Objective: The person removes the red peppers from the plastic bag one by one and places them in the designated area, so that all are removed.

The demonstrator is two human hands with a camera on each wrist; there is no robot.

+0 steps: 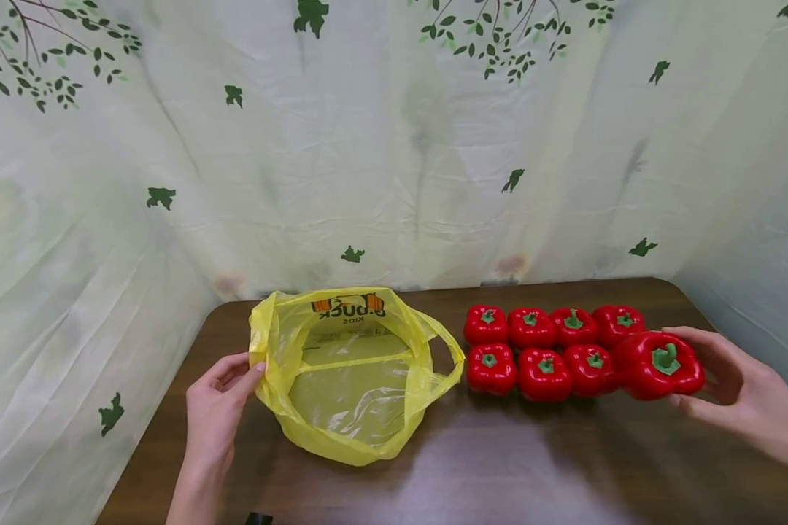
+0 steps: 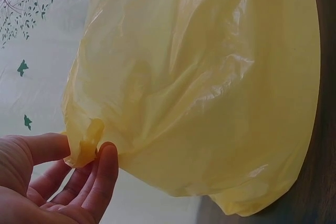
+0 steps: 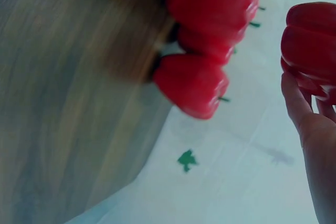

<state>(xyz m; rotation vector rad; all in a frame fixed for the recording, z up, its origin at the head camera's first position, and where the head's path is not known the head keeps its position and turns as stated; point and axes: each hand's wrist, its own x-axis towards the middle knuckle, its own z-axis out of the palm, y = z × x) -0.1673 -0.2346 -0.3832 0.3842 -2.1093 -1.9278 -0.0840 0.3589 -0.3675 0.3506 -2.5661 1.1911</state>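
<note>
My left hand [image 1: 217, 401] pinches the left edge of a yellow plastic bag [image 1: 281, 394], thumb against fingers. The bag stands with its mouth spread wide, and its inner floor shows in the head view. In the left wrist view, a twisted bit of the bag [image 2: 90, 142] sits between thumb and fingertips. On the right, my right hand [image 1: 738, 375] grips a red bell pepper [image 1: 643, 368] with a green stem, raised above the table. Two rows of red bell peppers [image 1: 545, 375] stand stem-up just left of it.
A brown wooden table [image 1: 499, 467] lies under everything. Behind it hangs a pale curtain [image 1: 381, 160] printed with green leaves. One bag handle [image 1: 449, 357] loops out toward the peppers. A small black object [image 1: 259, 518] shows at the near edge.
</note>
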